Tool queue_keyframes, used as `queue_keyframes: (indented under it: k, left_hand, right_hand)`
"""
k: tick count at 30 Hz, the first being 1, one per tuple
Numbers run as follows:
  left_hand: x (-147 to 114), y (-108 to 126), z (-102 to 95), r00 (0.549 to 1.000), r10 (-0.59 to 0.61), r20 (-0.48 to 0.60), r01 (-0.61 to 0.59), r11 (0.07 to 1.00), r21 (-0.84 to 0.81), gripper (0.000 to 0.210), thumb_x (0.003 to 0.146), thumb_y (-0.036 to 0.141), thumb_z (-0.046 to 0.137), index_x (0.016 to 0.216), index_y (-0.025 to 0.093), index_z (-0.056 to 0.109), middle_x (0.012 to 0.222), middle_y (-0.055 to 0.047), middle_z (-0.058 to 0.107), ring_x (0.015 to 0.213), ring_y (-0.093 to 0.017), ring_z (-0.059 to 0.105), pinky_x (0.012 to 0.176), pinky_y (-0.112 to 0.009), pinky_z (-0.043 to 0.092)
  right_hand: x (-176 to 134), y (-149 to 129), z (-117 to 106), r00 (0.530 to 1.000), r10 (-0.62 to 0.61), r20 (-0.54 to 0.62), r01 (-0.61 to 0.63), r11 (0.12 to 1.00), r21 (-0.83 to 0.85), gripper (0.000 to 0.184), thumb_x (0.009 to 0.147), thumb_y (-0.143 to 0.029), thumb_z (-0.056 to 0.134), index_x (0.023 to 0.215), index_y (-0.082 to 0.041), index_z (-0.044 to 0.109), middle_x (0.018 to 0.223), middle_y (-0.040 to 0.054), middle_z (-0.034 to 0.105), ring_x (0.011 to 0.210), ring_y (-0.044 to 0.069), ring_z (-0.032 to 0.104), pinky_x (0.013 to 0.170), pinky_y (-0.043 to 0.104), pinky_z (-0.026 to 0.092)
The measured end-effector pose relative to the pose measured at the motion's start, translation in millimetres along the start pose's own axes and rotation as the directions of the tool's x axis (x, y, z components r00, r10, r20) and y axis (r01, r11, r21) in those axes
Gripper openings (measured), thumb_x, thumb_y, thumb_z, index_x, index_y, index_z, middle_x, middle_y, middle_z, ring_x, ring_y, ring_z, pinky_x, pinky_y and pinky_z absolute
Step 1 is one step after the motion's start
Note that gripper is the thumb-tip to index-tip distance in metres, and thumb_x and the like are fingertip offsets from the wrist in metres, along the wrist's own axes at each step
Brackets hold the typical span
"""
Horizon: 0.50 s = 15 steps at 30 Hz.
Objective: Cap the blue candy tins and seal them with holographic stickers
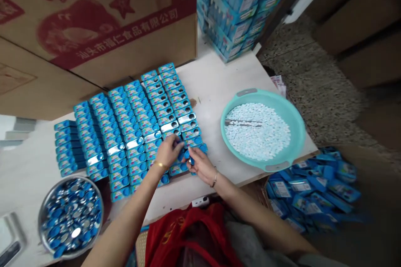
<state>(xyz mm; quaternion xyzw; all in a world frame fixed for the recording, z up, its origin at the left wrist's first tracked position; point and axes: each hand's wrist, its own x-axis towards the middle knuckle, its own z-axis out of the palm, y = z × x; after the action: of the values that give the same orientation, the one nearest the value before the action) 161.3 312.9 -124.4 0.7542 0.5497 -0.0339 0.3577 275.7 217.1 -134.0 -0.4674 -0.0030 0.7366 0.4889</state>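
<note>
Several columns of small blue tins (117,148) stand on the white table. Those in the left columns carry blue oval lids, while many in the two right columns show dark round openings (163,97). My left hand (168,150) is over the near part of the right columns, its fingers closed in a pinch around something blue, partly hidden. Beside it, my right hand (201,165) has its fingers closed on a small blue lid (187,154). At the lower left, a metal bowl (99,200) holds a heap of blue and silvery lids.
A turquoise basin (297,133) of pale tablets sits on the right, with a dark flat tool (242,123) lying in it. Cardboard boxes (131,46) line the back. Wrapped blue packs (233,12) are stacked behind. Loose blue boxes (313,187) fill a carton at the lower right.
</note>
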Motion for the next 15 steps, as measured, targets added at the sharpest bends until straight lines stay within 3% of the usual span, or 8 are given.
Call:
queue_keyframes:
  k: [3,7,9,12,15]
  left_hand:
    - [-19,-2,9.3,0.986,0.152,0.072,-0.112,0.912,-0.396,0.021,0.078,0.036,0.058,0.090,0.019,0.062,0.081,-0.002,0.061,0.072,-0.013,0.057,0.067,-0.024,0.046]
    - [-20,-3,10.6,0.990,0.078,0.120,0.006,0.818,-0.575,0.018,0.076,0.034,0.059,0.077,0.017,0.055,0.066,0.002,0.055,0.059,-0.010,0.051,0.059,-0.023,0.043]
    - [-8,-5,5.8,0.999,-0.016,0.043,0.035,0.864,-0.501,0.013,0.076,0.029,0.059,0.076,0.018,0.053,0.063,0.004,0.052,0.057,-0.009,0.049,0.057,-0.021,0.040]
    - [19,-8,-4.0,0.973,-0.179,-0.143,0.146,0.967,-0.210,0.007,0.075,0.021,0.059,0.075,0.018,0.053,0.063,0.003,0.052,0.060,-0.011,0.048,0.058,-0.022,0.036]
    - [45,-6,-12.9,0.958,-0.264,-0.115,0.272,0.960,0.063,0.008,0.075,0.025,0.063,0.075,0.019,0.057,0.071,-0.001,0.061,0.069,-0.015,0.056,0.061,-0.024,0.038]
  right_hand:
    - [4,-1,1,1.000,-0.015,-0.018,0.015,1.000,0.008,0.050,0.061,-0.060,0.072,0.079,-0.022,0.045,0.062,-0.0075,0.054,0.041,0.004,0.041,0.036,0.018,0.019]
    - [4,2,2,0.998,-0.007,-0.057,0.008,1.000,0.019,0.048,0.063,-0.059,0.071,0.080,-0.022,0.046,0.060,-0.0065,0.055,0.043,0.005,0.042,0.037,0.017,0.020]
    - [4,3,2,0.995,-0.028,-0.092,0.032,0.999,0.039,0.045,0.066,-0.059,0.070,0.079,-0.021,0.048,0.059,-0.0054,0.056,0.045,0.006,0.044,0.038,0.018,0.023]
    - [4,3,0,0.994,-0.055,-0.097,0.064,0.993,0.097,0.041,0.065,-0.054,0.073,0.082,-0.021,0.055,0.068,-0.0023,0.061,0.058,0.010,0.056,0.046,0.020,0.037]
    - [2,1,-1,0.995,-0.048,-0.090,0.060,0.989,0.134,0.041,0.066,-0.053,0.073,0.089,-0.021,0.059,0.081,0.0012,0.066,0.076,0.016,0.064,0.064,0.027,0.049]
